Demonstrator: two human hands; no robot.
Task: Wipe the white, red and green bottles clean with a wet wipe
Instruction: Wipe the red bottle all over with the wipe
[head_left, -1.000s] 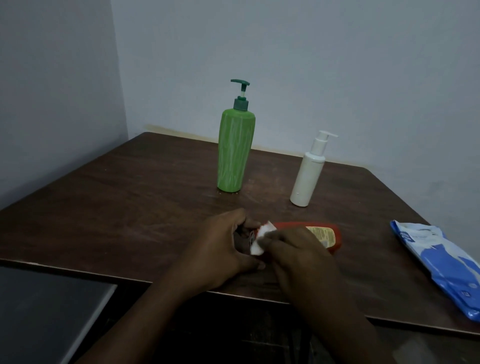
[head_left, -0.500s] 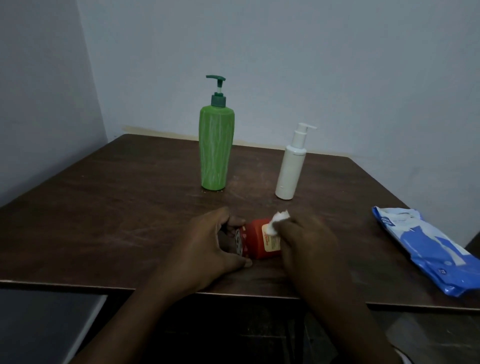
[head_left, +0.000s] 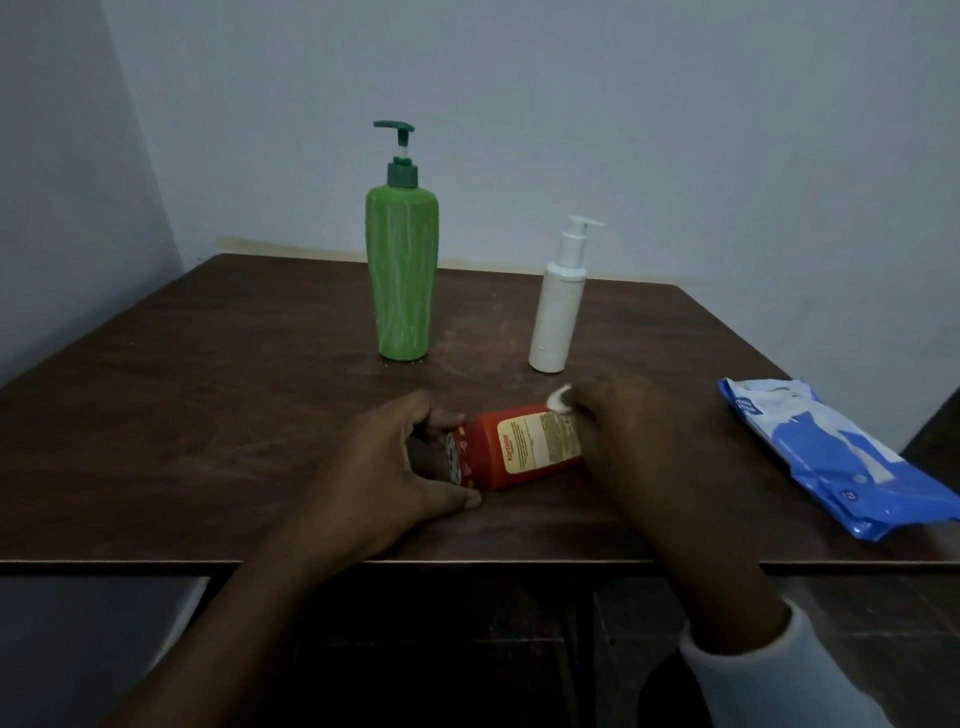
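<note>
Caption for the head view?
Left hand holds the lying red bottle; right hand presses a wet wipe on it.

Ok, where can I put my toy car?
The left side of the table, left of the green bottle and the left hand, is bare. So is the back right corner, between the white bottle and the wipes pack. The front middle is crowded: the right hand too is on the red bottle.

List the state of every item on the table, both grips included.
red bottle: lying on its side near the front edge, held at both ends.
green bottle: upright, standing free.
white bottle: upright, standing free.
wet wipe: bunched, pressed on the red bottle's right end.
wipe pack: lying flat at right; flap unclear.
left-hand grip: curled round the red bottle's cap end.
right-hand grip: holds the wet wipe.
</note>
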